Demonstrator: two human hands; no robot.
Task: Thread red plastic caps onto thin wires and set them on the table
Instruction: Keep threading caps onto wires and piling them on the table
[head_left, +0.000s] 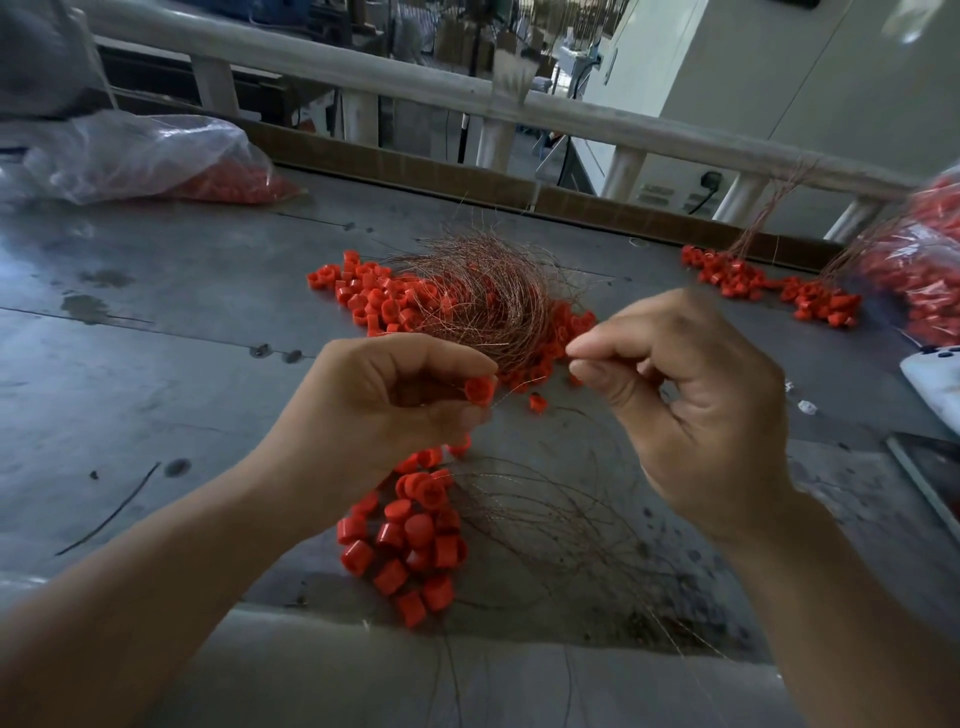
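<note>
One red cap (479, 391) pinched in left hand (395, 400), thin wire (511, 394) just right of it, pinched by right hand (691, 395), wire heap (488, 301) behind, pile of caps (410, 540) underneath.

We see a grey metal table (156, 364), scuffed, with dark stains. Mid-table we note a heap of loose red caps (363, 296), with a tangle of copper wires (483, 301) lying over its right part. A single cap (536, 402) sits apart, just in front. Near edge: a bunch of wired caps (410, 540), their trailing wires (545, 519) fanning right across the surface. Far right we mark another wired bunch (737, 275), beside a clear bag of caps (924, 270). Far left, a second clear bag (140, 156), caps inside. Small white bits (805, 407) lie at right, plus a white object (935, 384) cut off by the frame.
</note>
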